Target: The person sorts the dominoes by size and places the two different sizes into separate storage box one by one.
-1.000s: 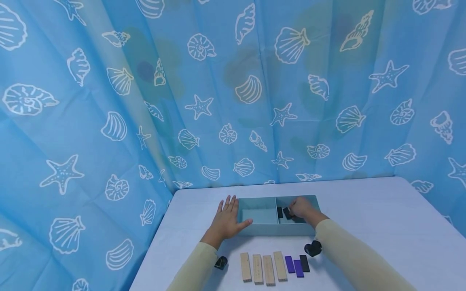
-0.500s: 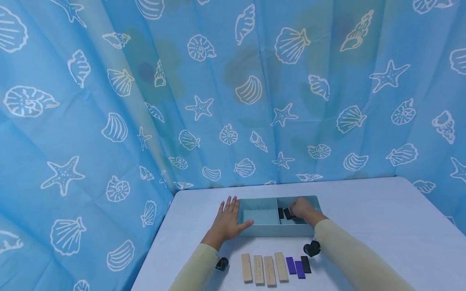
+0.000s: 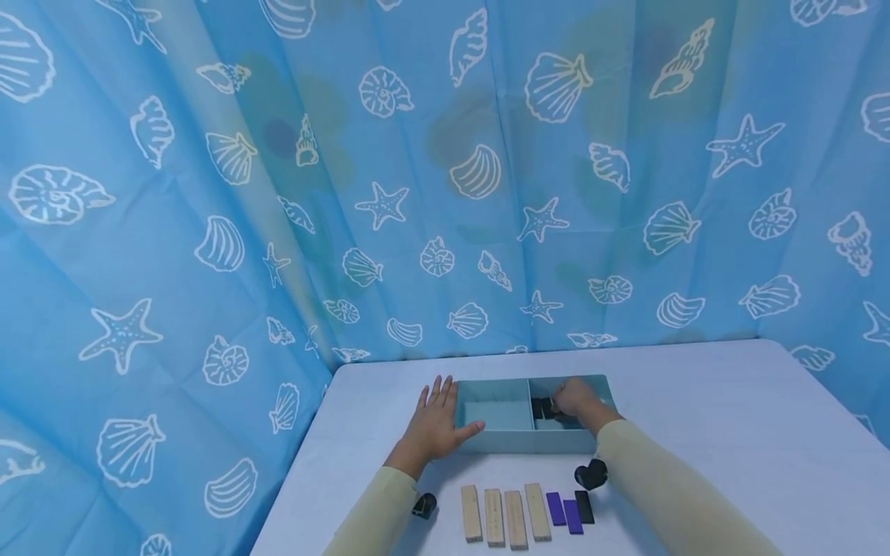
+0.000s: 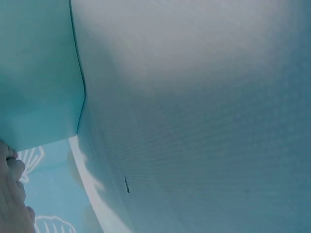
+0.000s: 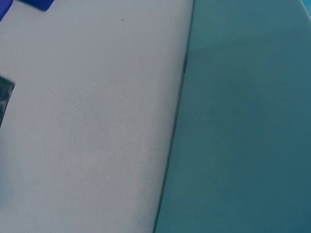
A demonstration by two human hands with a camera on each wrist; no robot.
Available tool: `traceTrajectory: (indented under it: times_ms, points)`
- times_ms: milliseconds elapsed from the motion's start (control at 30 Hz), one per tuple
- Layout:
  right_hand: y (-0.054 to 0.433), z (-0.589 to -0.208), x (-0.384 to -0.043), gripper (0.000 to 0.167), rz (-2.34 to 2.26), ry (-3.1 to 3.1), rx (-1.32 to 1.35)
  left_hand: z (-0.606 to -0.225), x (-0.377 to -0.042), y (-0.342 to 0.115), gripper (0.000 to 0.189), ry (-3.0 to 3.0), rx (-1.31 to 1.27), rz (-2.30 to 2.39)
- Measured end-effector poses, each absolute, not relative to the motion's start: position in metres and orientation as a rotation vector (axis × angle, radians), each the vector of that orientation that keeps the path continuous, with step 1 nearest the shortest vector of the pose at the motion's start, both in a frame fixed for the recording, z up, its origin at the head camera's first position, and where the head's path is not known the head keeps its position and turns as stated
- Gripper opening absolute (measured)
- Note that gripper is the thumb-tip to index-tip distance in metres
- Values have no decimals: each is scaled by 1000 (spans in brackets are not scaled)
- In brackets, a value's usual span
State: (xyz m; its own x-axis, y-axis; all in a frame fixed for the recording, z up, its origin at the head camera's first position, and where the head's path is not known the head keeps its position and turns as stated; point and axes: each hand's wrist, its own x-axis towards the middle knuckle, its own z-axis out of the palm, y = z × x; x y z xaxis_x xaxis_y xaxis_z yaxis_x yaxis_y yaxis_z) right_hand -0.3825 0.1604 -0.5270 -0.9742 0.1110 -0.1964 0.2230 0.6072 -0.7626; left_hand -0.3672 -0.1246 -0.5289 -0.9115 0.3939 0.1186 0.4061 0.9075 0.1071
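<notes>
A pale blue-green box (image 3: 528, 442), split by a divider into two compartments, stands on the table. My left hand (image 3: 433, 426) lies with spread fingers against its left end; in the left wrist view, fingers (image 4: 14, 179) show at the corner of the box. Inside the right compartment, my right hand (image 3: 579, 400) is bent downward, its fingertips holding a small black tile (image 3: 547, 408). Another black tile (image 3: 536, 408) sits close beside it, near the divider. The palm and sleeve hide part of that compartment. The right wrist view shows only the outer box wall (image 5: 243, 121) and tabletop.
In front of the box lie several wooden blocks (image 3: 494, 517) in a row. To their right are two purple tiles (image 3: 573, 517) and one black tile (image 3: 584, 507). Black wrist cameras hang below both sleeves. A shell-print curtain (image 3: 445, 208) stands behind the white table (image 3: 709, 432).
The tilted black tile at my right fingertips has turned straighter and shifted left, nearer the other black tile. My right wrist has shifted slightly left; my left hand stays at the box's end.
</notes>
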Motion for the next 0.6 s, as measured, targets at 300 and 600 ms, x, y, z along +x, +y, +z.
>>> traceTrajectory:
  times_ms: [300, 600]
  points:
    - [161, -524, -379, 28, -1314, 2700, 268, -531, -367, -124, 100, -2975, -603, -211]
    - [162, -529, -384, 22, -1307, 2694, 258, -530, -366, -125, 101, -2965, -606, -216]
